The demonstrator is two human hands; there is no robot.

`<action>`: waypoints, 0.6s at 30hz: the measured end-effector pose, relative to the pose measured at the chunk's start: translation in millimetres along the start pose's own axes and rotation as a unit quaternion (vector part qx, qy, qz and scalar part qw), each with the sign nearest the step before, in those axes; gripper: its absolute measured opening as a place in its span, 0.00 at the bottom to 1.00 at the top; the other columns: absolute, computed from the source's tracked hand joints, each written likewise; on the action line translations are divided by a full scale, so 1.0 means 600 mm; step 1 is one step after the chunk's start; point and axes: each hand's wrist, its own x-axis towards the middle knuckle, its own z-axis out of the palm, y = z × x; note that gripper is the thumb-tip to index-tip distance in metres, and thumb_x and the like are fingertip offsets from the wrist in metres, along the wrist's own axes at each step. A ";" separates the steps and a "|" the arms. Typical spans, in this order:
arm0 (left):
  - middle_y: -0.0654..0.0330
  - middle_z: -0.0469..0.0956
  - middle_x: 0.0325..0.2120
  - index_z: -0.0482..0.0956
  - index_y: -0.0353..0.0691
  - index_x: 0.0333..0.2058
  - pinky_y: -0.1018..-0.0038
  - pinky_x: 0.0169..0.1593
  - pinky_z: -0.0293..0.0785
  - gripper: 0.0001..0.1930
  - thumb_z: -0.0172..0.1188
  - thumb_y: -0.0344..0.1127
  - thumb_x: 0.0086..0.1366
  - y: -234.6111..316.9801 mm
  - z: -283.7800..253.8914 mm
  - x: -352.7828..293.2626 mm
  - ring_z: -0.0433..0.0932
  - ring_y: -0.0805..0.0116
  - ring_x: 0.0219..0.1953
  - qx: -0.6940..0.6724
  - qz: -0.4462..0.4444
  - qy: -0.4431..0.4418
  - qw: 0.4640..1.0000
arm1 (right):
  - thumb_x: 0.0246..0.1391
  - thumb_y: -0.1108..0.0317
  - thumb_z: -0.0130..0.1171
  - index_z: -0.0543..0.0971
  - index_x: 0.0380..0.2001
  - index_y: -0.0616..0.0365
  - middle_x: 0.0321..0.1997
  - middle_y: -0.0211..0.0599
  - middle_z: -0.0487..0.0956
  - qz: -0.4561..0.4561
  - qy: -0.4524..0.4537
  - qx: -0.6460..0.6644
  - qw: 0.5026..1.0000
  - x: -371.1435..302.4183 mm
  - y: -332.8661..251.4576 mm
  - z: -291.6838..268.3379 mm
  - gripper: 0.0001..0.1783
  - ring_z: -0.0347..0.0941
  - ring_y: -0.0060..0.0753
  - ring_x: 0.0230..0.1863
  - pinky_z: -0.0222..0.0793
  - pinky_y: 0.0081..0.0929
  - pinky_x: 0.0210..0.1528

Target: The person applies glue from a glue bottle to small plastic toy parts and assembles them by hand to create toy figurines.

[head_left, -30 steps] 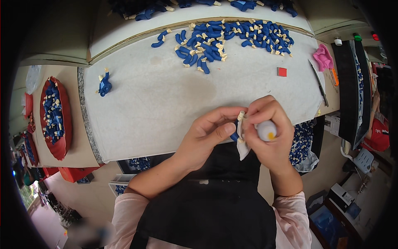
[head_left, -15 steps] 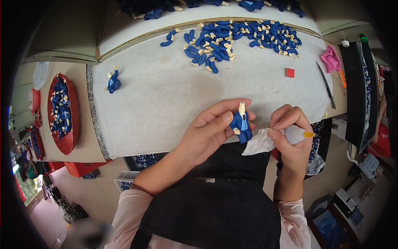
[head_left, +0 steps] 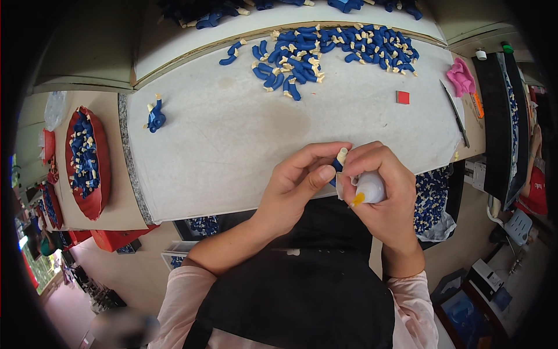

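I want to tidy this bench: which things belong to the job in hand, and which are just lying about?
Seemingly in the job:
blue figure, in left hand
bottle and white cloth (mostly hidden), in right hand
piled blue arms

Seemingly lying about:
red square
pink thing
black pen-like tool

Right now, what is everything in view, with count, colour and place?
held figure: one, blue and cream, in left hand
bottle: one, pale with yellow tip, in right hand
cloth: one, white, in right hand, mostly hidden
table: one, white, centre
arm pieces: many, blue and cream, table's back
loose figure: apparently one, blue and cream, table's left
block: one, red, table's right
thin tool: one, black, table's right edge
soft item: one, pink, far right
bowl: one, red, left, full of pieces
shelf pieces: several, blue and cream, top
seat: one, pale blue, lower right
apron: one, black, bottom
sleeves: two, pale pink, bottom
hands: two, bare, table's near edge
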 end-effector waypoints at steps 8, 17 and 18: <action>0.58 0.69 0.42 0.62 0.36 0.50 0.76 0.48 0.64 0.17 0.45 0.32 0.62 -0.011 -0.016 0.001 0.68 0.70 0.45 -0.002 0.010 -0.014 1.000 | 0.33 0.84 0.55 0.70 0.23 0.60 0.26 0.35 0.71 -0.022 0.155 -0.023 0.987 -0.004 0.005 -0.041 0.10 0.69 0.24 0.28 0.63 0.18 0.27; 0.48 0.68 0.42 0.58 0.34 0.52 0.65 0.48 0.68 0.20 0.43 0.35 0.62 0.005 -0.031 0.008 0.69 0.53 0.46 -0.215 -0.072 -0.052 0.973 | 0.40 0.78 0.58 0.74 0.32 0.62 0.38 0.38 0.74 -0.044 0.218 -0.344 0.912 0.033 0.079 -0.178 0.11 0.69 0.33 0.42 0.62 0.25 0.45; 0.48 0.68 0.42 0.57 0.34 0.52 0.65 0.48 0.68 0.20 0.43 0.35 0.62 0.003 -0.031 0.006 0.69 0.53 0.46 -0.225 -0.084 -0.053 0.969 | 0.40 0.78 0.58 0.74 0.33 0.62 0.38 0.38 0.74 -0.045 0.192 -0.325 0.925 0.033 0.078 -0.170 0.12 0.69 0.33 0.42 0.62 0.25 0.45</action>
